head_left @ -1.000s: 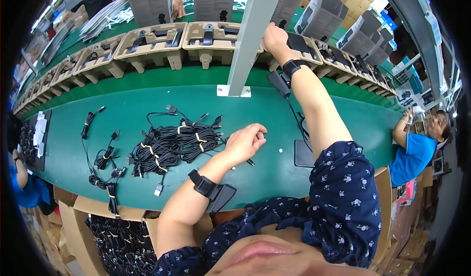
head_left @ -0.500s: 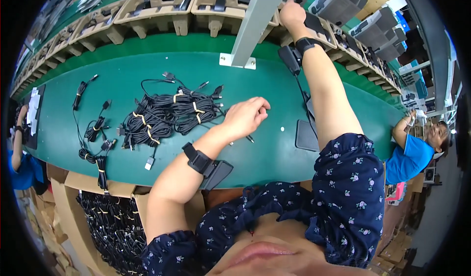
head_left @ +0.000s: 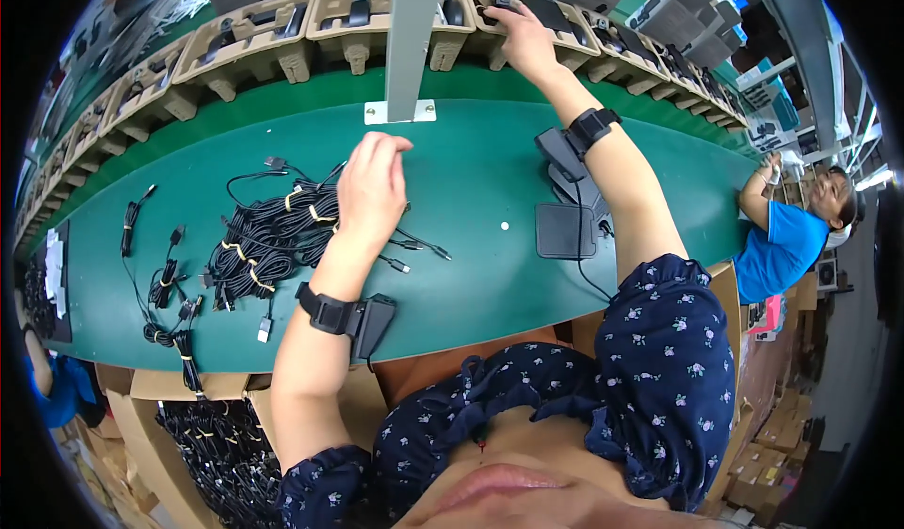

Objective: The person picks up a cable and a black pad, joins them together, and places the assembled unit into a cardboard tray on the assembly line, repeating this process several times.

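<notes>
My right hand (head_left: 529, 41) reaches over a brown moulded pulp tray (head_left: 576, 51) on the conveyor beyond the table. Its fingers are spread and rest at a small black device (head_left: 505, 2) in that tray; whether they touch it I cannot make out. Bent at the wrist, my left hand (head_left: 372, 185) hovers at the right end of a pile of bundled black cables (head_left: 273, 232), its fingers loosely curved and nothing visible in them. The cables are tied with pale bands, and several plug ends stick out toward the right. Smaller cable bundles (head_left: 162, 284) lie further left.
A grey metal post (head_left: 411, 49) stands bolted between my hands. More pulp trays (head_left: 250, 35) line the conveyor. A dark flat pad (head_left: 565, 231) lies on the green table's right side. A carton of cables (head_left: 212, 454) sits below. A person in blue (head_left: 782, 242) works at right.
My view has turned to the right. My right hand has come to a tray nearer the post, its fingers now spread. My left hand has lifted and swung away from me.
</notes>
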`<state>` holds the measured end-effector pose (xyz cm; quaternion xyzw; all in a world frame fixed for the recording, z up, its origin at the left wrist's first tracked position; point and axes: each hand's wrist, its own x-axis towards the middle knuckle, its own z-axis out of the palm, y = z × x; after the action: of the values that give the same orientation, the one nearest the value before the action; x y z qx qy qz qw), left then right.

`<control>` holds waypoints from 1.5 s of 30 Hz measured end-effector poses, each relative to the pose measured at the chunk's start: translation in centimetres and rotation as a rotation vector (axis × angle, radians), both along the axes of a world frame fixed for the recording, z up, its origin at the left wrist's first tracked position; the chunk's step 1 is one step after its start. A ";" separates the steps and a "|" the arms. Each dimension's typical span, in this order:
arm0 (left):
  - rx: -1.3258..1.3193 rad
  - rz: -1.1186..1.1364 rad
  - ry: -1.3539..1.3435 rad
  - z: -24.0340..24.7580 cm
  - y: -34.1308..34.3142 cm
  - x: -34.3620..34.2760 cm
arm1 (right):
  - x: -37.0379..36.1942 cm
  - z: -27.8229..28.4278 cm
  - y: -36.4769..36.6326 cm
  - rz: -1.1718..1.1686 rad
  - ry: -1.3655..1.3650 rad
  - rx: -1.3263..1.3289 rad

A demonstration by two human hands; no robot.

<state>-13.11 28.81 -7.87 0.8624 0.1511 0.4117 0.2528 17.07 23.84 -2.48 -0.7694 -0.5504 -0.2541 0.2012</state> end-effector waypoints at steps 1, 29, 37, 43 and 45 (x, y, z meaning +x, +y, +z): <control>0.036 0.036 0.044 0.1 0.0 -0.1 | 0.3 0.1 0.0 0.028 -0.048 -0.033; 0.527 0.130 0.583 2.1 -0.1 -1.4 | -0.4 4.5 -13.8 -0.086 0.159 -0.351; 0.558 -0.152 0.382 0.9 -4.2 0.2 | -4.7 -0.2 -19.4 -0.352 0.233 -0.939; 0.556 -0.129 0.448 0.4 -4.5 0.1 | -4.8 0.1 -17.9 -0.173 0.153 -0.577; 0.558 -0.129 0.442 0.3 -4.5 0.1 | -4.5 1.5 -16.6 -0.116 0.133 -0.532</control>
<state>-12.98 24.27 -7.61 0.9742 0.0291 0.2238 -0.0058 12.56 7.27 -1.00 -0.8404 -0.5384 -0.0607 0.0133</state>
